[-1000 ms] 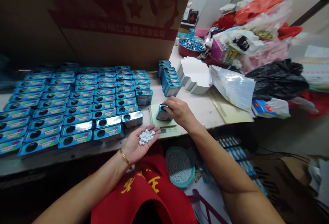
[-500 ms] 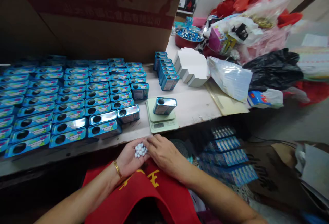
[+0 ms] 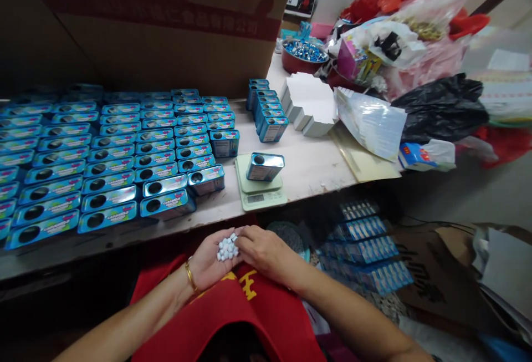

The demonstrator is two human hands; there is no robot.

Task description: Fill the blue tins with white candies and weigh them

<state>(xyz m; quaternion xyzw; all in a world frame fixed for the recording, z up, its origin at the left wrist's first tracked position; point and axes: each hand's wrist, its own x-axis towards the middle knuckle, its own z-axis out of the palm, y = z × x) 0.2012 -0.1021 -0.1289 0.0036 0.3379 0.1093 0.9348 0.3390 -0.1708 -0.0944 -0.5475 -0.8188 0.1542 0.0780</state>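
My left hand [image 3: 208, 259] is turned palm up and cupped around a small heap of white candies [image 3: 227, 247]. Over the edge of that heap, my right hand [image 3: 268, 252] has its fingers bent together at the candies; what lies between its fingertips is hidden. Both hands are just off the table's front edge, above a red apron [image 3: 199, 323]. Beyond them a blue tin [image 3: 266, 167] with a round dark opening stands on a pale green scale [image 3: 261, 200].
Many blue tins [image 3: 110, 168] fill the table's left side in rows. Several more tins [image 3: 272, 126] stand behind the scale, beside white cartons [image 3: 313, 101]. A red bowl [image 3: 301, 64] of small blue pieces sits farther back. Packed tins [image 3: 366, 251] are low at right.
Both hands have lowered slightly, a little farther from the table edge. The right fingers still rest at the candies, and the view has shifted a bit. The tin stays on the scale.
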